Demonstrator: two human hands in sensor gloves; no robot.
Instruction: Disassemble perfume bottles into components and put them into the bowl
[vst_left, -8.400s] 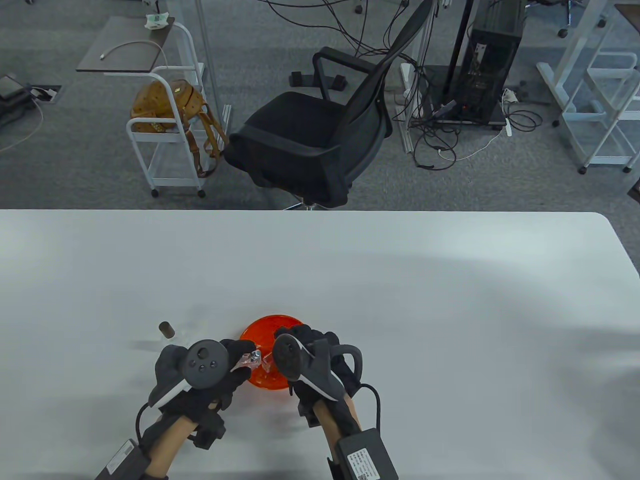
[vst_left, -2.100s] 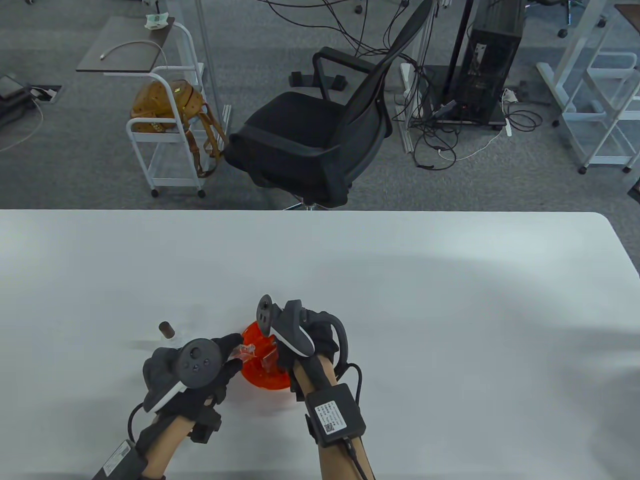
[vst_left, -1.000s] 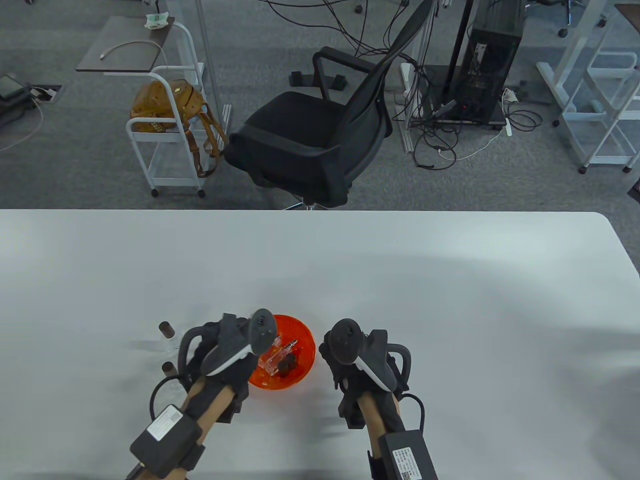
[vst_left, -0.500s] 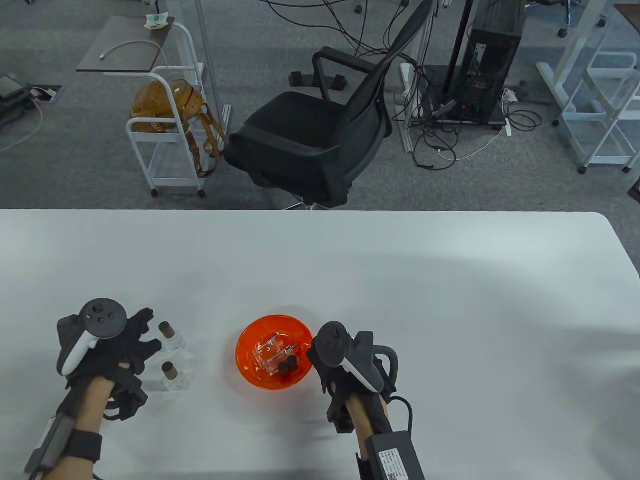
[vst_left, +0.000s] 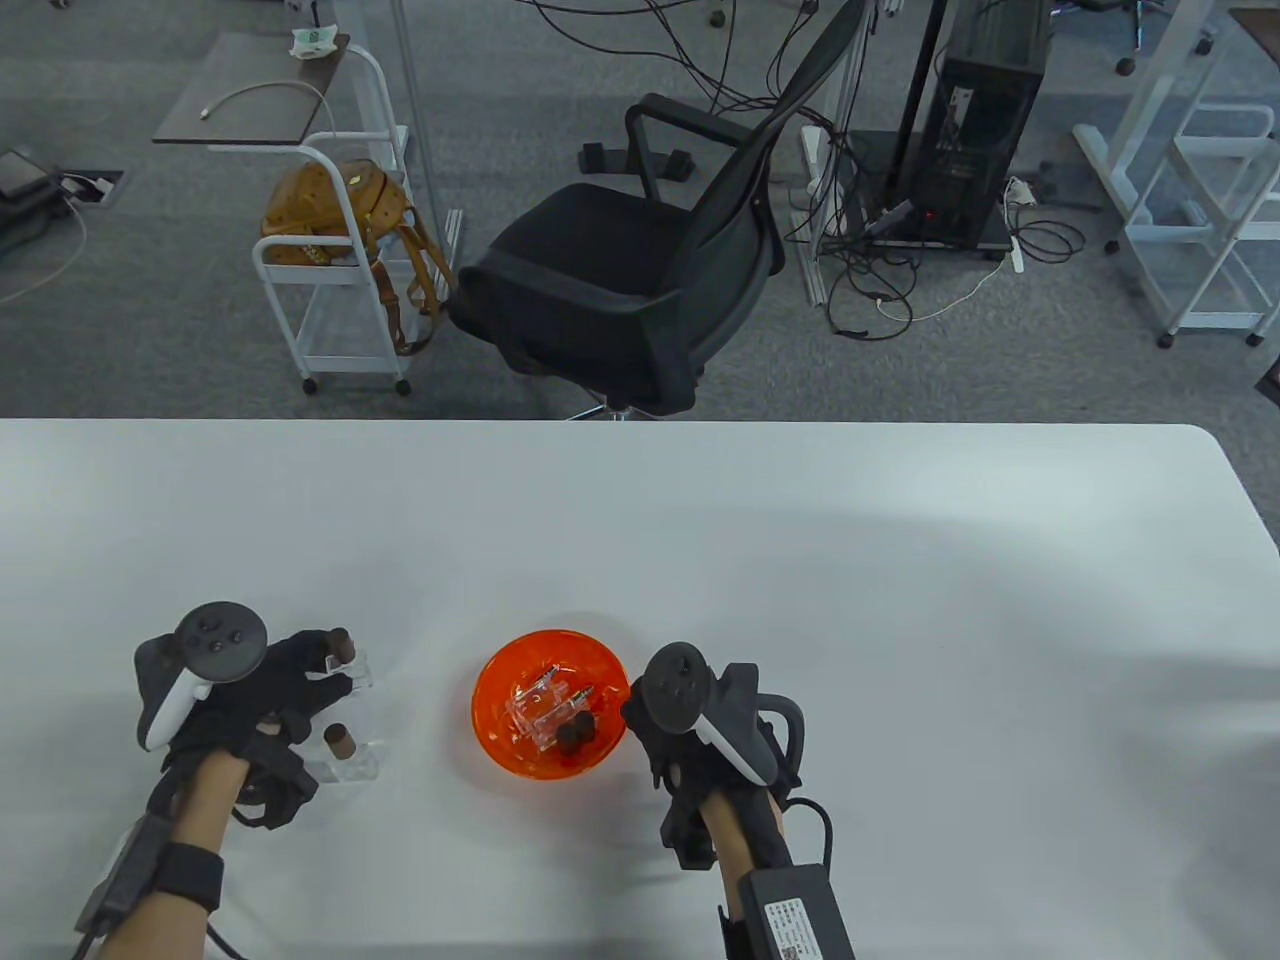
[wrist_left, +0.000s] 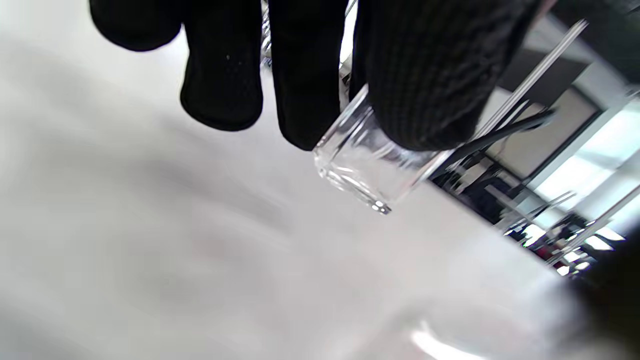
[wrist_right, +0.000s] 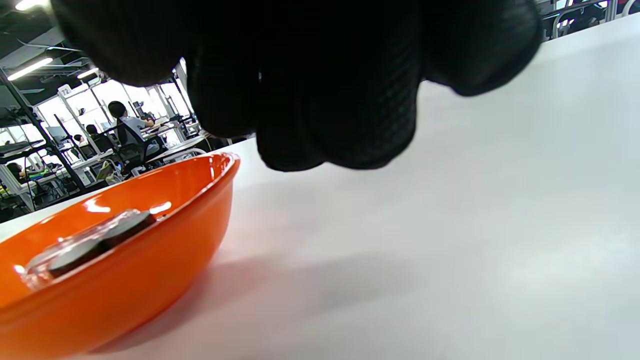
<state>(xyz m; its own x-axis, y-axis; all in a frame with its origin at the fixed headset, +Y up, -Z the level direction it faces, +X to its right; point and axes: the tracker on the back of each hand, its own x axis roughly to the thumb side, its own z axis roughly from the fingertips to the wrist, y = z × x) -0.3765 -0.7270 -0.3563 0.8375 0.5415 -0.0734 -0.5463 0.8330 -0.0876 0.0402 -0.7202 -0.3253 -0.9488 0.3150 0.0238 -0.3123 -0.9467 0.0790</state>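
Orange plastic forms the bowl (vst_left: 495, 700), which sits on the white table (vst_left: 800, 560) and serves as the landmark. Inside it lie a clear glass bottle body (vst_left: 540, 708), a thin sprayer piece (vst_left: 582, 693) and dark round caps (vst_left: 575, 737).

Left of the bowl, the left hand (vst_left: 265, 690) grips a clear perfume bottle (vst_left: 345, 665) with a brown cap; in the left wrist view the gloved fingers (wrist_left: 305, 85) and thumb pinch the glass body, and its base is clear of the tabletop, tilted. A second perfume bottle (vst_left: 348, 752), also brown-capped, stands upright on the table just nearer the person than the held one, left of the bowl and apart from it.

Just right of the bowl, the right hand (vst_left: 690, 745) hovers close to the rim with nothing visible in it. In the right wrist view its fingers (wrist_right: 320, 95) are bunched and curled downward above the table, beside the bowl wall; whether they touch the rim cannot be told.

Beyond the table, behind the bowl, stand a black office chair (vst_left: 640, 260) and a white cart (vst_left: 330, 270) holding a brown bag (vst_left: 335, 210).
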